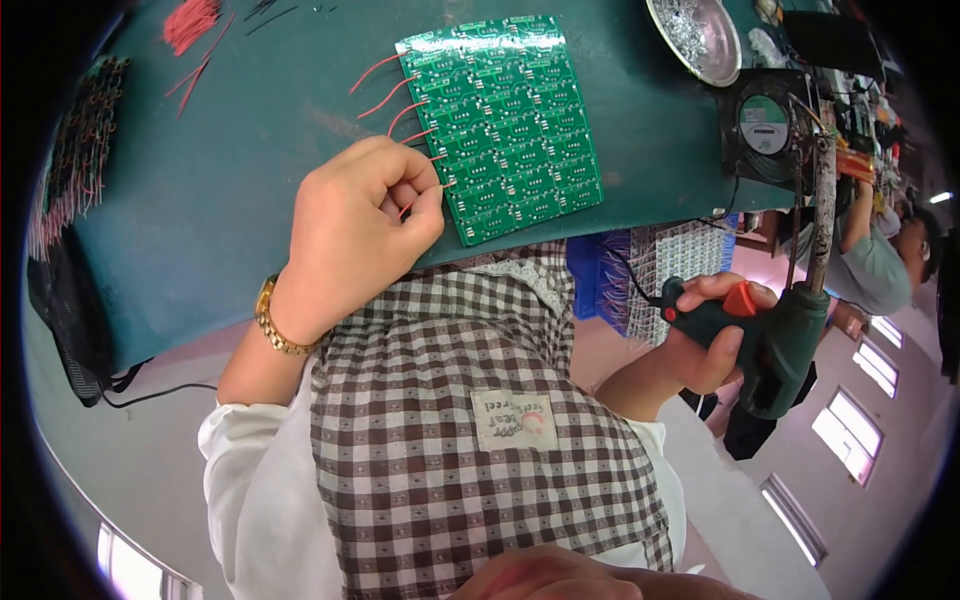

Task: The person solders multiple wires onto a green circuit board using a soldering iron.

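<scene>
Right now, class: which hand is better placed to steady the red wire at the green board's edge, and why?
The left hand: its fingertips already pinch a red wire at the green circuit board. The right hand grips a soldering gun off the table.

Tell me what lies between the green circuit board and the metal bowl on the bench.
In the head view, only bare green mat lies between the circuit board and the metal bowl; nothing else sits in that stretch.

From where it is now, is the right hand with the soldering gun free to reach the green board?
Probably yes. The right hand grips the soldering gun off the table edge, apart from the green board. Nothing lies between them, though the left hand pinching a red wire crowds the board's near left corner.
</scene>
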`<act>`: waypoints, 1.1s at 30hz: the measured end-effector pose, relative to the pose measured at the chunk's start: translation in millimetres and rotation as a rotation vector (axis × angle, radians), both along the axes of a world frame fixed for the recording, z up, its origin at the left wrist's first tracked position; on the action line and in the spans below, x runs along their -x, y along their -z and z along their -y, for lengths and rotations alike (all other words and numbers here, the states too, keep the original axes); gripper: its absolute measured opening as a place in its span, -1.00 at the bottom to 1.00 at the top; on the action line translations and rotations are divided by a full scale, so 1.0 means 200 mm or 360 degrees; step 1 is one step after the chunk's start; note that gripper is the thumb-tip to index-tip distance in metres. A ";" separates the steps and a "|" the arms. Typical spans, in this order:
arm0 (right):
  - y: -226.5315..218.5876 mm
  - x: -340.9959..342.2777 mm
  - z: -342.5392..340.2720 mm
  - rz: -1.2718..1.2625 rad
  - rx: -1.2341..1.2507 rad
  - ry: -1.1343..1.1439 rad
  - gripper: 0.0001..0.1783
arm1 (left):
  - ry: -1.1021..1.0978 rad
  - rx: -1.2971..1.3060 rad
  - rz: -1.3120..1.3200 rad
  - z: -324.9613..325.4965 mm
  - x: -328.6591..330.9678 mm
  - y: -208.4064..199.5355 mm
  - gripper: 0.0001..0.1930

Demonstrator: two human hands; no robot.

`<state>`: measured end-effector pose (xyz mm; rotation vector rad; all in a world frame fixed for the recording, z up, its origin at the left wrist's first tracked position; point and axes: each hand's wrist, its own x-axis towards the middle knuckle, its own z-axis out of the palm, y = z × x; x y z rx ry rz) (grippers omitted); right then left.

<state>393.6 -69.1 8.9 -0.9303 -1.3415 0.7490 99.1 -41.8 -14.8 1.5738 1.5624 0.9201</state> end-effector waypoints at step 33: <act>0.04 0.05 -0.33 0.0073 0.0482 0.0385 -0.74 | -0.0243 -0.0517 -0.0696 -0.11 0.53 -0.19 -0.91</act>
